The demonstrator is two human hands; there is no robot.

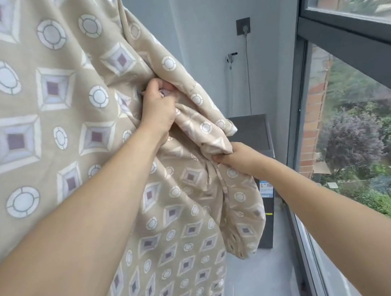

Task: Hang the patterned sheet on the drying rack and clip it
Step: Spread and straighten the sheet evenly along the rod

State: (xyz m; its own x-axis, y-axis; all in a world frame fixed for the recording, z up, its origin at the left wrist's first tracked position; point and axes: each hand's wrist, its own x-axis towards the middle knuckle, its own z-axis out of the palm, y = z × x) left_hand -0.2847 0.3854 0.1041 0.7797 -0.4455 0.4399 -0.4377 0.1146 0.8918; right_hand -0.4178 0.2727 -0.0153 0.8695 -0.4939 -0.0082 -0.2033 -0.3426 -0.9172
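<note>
The patterned sheet is beige with white circles and purple-centred diamonds. It hangs from above and fills the left and middle of the view. My left hand is raised and grips a bunched fold of the sheet near its right side. My right hand is lower and to the right, pinching a folded edge of the same sheet. The drying rack and any clips are hidden from view.
A grey appliance stands behind the sheet against the grey wall, below a wall socket and a tap. A large dark-framed window runs along the right, with trees and brick buildings outside. Grey floor lies below.
</note>
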